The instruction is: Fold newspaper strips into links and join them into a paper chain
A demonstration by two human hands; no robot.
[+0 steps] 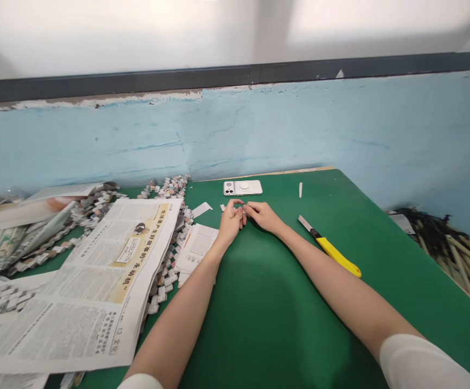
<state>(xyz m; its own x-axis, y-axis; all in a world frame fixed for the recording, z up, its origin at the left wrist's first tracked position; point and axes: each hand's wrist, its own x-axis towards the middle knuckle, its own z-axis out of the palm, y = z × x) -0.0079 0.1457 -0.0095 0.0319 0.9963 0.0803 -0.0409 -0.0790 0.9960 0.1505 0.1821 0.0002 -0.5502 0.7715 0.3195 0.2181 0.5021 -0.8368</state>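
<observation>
The left hand [231, 222] and right hand [265, 216] meet at their fingertips, above the far half of the green worktop [267, 329]. Each grip is narrow, thumb and fingers drawn together; whether either holds something between the tips I cannot tell, as the fingers hide it. A small white paper piece [223, 207] shows just beside the left hand's fingers.

Just beyond the hands lies a white smartphone [255, 187], back up, its camera block to the left and a round white disc on its back. To the right of the phone, well apart, is a narrow white paper strip [300, 189]. Nearer, beside the right forearm, lies a yellow-handled knife [338, 256], its blade pointing toward the hands.

Left of the left hand are a loose paper strip [201, 209] and small cut newspaper sheets [198, 247]. Further left, a stack of newspapers [92, 275] lies over chains of folded paper [164, 289]. Behind the worktop stands a pale blue wall [299, 124].
</observation>
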